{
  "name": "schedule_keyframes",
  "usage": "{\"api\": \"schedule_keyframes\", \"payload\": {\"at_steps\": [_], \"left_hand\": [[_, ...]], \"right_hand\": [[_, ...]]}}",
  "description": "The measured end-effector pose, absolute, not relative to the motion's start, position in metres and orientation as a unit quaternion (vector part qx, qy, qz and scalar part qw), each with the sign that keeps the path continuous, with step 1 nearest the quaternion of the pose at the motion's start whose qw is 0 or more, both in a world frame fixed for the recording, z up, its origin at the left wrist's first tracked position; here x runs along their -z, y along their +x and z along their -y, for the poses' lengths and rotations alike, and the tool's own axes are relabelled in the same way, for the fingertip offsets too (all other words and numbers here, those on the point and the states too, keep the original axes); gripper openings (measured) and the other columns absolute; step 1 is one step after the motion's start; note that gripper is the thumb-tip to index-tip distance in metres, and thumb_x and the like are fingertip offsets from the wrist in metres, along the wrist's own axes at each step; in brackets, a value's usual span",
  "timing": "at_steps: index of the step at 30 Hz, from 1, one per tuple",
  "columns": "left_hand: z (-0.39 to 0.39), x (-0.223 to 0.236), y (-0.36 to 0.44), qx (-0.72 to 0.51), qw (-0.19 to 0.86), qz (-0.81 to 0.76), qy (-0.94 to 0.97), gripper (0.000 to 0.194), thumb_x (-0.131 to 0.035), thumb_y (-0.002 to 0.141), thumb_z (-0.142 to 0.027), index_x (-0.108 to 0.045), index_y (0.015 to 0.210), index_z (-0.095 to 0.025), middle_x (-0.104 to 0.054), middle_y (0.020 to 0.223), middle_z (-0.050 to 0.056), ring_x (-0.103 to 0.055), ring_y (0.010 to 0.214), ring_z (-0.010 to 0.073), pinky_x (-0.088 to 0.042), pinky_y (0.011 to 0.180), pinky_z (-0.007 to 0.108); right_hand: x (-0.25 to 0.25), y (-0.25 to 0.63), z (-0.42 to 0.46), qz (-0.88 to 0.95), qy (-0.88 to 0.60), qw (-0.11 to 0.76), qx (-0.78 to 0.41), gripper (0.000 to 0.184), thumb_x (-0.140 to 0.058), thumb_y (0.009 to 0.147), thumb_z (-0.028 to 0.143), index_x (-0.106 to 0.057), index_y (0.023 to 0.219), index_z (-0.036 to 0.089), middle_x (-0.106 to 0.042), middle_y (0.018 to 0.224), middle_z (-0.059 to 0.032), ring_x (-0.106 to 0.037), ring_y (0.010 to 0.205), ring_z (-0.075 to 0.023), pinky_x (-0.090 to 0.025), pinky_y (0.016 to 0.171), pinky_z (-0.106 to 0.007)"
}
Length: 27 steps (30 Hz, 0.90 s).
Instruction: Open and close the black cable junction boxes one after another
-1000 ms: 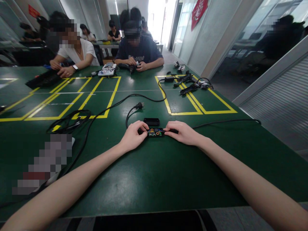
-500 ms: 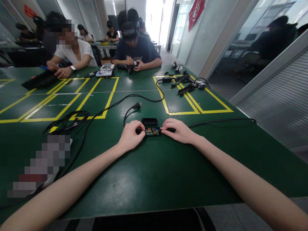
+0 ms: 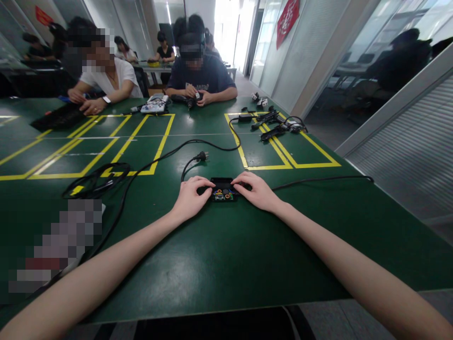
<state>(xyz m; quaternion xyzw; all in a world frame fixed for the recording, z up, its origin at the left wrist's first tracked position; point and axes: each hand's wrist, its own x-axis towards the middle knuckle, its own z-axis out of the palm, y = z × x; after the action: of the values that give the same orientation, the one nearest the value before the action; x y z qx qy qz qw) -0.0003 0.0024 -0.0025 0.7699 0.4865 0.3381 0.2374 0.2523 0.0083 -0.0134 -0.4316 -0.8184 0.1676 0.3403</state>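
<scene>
A small black adapter case [image 3: 224, 199] lies opened on the green table, its circuit board [image 3: 223, 193] with copper-coloured coils facing up. Its loose black cover [image 3: 222, 181] sits right behind it, hollow side showing. My left hand [image 3: 193, 196] is closed, thumb and fingers pinched at the cover's left end. My right hand [image 3: 257, 192] pinches at the cover's right end. The fingertips partly hide both ends of the case and cover. Black cords lead away from behind each hand.
A black power plug [image 3: 201, 156] lies beyond my left hand. Coiled black cable [image 3: 102, 177] and a blurred-out object [image 3: 63, 241] are at left. Black parts [image 3: 272, 123] lie within yellow tape. Across the table, one person handles a power drill [image 3: 189, 100]; another handles a black tray [image 3: 60, 116].
My hands have shifted from the ends of the case to the ends of the cover. The cover has come slightly nearer and now touches or overlaps the case's back edge.
</scene>
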Motion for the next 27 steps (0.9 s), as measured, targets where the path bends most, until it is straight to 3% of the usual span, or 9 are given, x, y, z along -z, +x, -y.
{"api": "schedule_keyframes", "payload": {"at_steps": [5, 21, 27], "left_hand": [[-0.0045, 0.0064, -0.0024, -0.392, 0.260, -0.451, 0.759, 0.016, -0.064, 0.087, -0.020, -0.080, 0.090, -0.022, -0.077, 0.101, 0.005, -0.072, 0.099, 0.0216, -0.056, 0.096, 0.037], [-0.0068, 0.0056, -0.0020, -0.422, 0.302, -0.482, 0.706, 0.022, -0.060, 0.087, -0.023, -0.082, 0.091, -0.022, -0.080, 0.098, 0.005, -0.074, 0.098, 0.0231, -0.057, 0.098, 0.037], [-0.0053, 0.0034, -0.0017, -0.436, 0.324, -0.470, 0.696, 0.021, -0.061, 0.086, -0.024, -0.081, 0.090, -0.021, -0.080, 0.096, 0.004, -0.074, 0.091, 0.0213, -0.058, 0.090, 0.034]], "right_hand": [[0.0128, 0.2529, -0.0079, 0.792, -0.441, 0.366, -0.211, 0.011, -0.064, 0.094, 0.024, -0.075, 0.095, 0.022, -0.076, 0.098, -0.0060, -0.069, 0.092, -0.0222, -0.054, 0.083, -0.037], [0.0159, 0.2468, -0.0075, 0.747, -0.441, 0.428, -0.254, 0.009, -0.069, 0.089, 0.025, -0.076, 0.085, 0.022, -0.075, 0.091, -0.0047, -0.067, 0.081, -0.0190, -0.052, 0.071, -0.032], [0.0162, 0.2462, -0.0074, 0.742, -0.433, 0.443, -0.257, 0.010, -0.069, 0.090, 0.026, -0.077, 0.085, 0.023, -0.075, 0.092, -0.0051, -0.067, 0.083, -0.0196, -0.053, 0.071, -0.033]]}}
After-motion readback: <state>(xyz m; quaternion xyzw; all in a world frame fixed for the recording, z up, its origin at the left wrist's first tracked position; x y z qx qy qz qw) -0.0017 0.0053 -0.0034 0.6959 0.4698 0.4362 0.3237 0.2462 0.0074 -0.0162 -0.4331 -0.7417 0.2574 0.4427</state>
